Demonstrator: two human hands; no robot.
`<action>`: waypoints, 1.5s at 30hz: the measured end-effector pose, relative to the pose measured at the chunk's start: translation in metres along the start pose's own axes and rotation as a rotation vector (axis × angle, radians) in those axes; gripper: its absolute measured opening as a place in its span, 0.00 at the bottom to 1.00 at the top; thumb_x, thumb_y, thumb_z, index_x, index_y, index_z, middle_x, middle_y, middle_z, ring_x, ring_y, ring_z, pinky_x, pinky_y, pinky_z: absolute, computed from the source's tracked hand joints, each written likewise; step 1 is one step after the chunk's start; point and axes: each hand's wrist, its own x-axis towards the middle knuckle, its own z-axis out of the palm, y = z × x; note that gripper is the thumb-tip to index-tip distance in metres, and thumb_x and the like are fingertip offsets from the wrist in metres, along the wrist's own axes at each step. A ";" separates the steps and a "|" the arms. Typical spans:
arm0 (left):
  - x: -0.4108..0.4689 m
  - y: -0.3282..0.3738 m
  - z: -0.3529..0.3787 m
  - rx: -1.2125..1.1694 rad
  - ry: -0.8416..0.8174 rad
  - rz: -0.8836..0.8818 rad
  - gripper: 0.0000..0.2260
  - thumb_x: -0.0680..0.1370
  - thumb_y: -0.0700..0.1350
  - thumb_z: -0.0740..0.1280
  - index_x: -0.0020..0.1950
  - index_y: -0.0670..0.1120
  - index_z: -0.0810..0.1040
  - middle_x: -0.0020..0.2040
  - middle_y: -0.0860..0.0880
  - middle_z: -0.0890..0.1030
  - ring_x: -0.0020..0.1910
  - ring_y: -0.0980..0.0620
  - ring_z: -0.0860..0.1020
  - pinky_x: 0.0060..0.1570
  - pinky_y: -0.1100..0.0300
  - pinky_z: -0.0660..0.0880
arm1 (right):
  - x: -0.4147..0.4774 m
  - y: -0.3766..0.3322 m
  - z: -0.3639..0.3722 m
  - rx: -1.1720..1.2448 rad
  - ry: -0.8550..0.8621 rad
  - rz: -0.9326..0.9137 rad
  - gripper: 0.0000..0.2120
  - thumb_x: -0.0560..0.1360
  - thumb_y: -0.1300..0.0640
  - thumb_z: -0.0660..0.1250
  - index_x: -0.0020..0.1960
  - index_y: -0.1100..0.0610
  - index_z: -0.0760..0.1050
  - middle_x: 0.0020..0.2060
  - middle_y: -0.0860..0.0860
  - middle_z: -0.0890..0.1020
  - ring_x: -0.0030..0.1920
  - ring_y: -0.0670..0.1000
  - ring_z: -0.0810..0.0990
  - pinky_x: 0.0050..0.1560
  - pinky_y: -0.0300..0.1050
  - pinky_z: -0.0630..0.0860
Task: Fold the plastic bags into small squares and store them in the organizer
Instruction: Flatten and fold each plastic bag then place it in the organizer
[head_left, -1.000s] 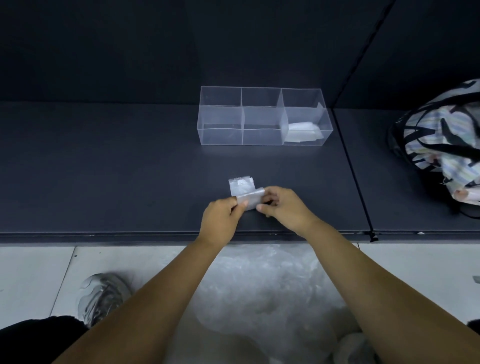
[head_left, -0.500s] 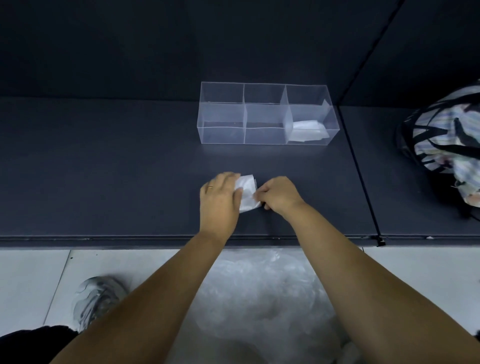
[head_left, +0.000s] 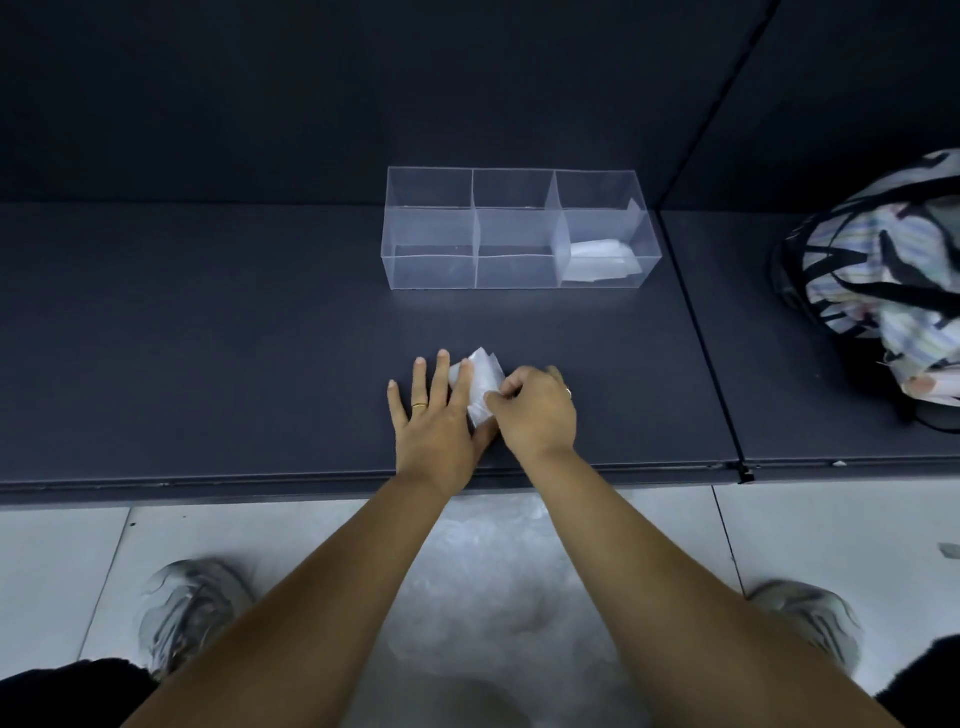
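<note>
A small folded clear plastic bag (head_left: 485, 376) lies on the dark shelf (head_left: 208, 364) near its front edge. My left hand (head_left: 434, 415) lies flat with straight, spread fingers, its index finger pressing the bag's left side. My right hand (head_left: 537, 410) has curled fingers and pinches the bag's right edge. Behind them stands the clear three-compartment organizer (head_left: 519, 228). Its right compartment holds folded bags (head_left: 602, 260); the left and middle ones hold nothing.
A striped cloth bag with black straps (head_left: 883, 291) sits on the shelf at the right, past a seam in the shelf. A heap of loose clear plastic bags (head_left: 498, 587) lies on the tiled floor below the shelf edge, between my shoes.
The bag's far flap has been folded over into a smaller packet. My left hand went from pinching to lying flat with spread fingers; my right hand keeps its pinch on the right edge.
</note>
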 end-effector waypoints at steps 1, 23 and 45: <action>-0.003 0.006 0.000 -0.011 -0.008 -0.030 0.33 0.79 0.64 0.49 0.78 0.51 0.40 0.79 0.48 0.41 0.77 0.46 0.36 0.70 0.42 0.32 | 0.000 -0.004 0.000 0.019 0.002 0.003 0.04 0.73 0.55 0.68 0.45 0.55 0.76 0.49 0.52 0.78 0.48 0.52 0.78 0.40 0.42 0.71; 0.047 0.074 -0.098 -1.265 -0.204 0.095 0.11 0.72 0.34 0.73 0.53 0.43 0.81 0.45 0.48 0.83 0.41 0.58 0.80 0.44 0.68 0.77 | 0.044 0.036 -0.136 0.586 -0.427 -0.122 0.02 0.74 0.59 0.70 0.43 0.55 0.80 0.32 0.44 0.82 0.33 0.39 0.77 0.37 0.30 0.72; 0.113 0.052 -0.038 0.065 0.238 0.240 0.33 0.79 0.62 0.48 0.79 0.48 0.43 0.79 0.48 0.41 0.76 0.48 0.36 0.72 0.48 0.32 | 0.219 0.023 -0.117 -0.264 0.170 0.056 0.13 0.68 0.47 0.72 0.51 0.51 0.81 0.58 0.52 0.77 0.59 0.55 0.74 0.60 0.49 0.63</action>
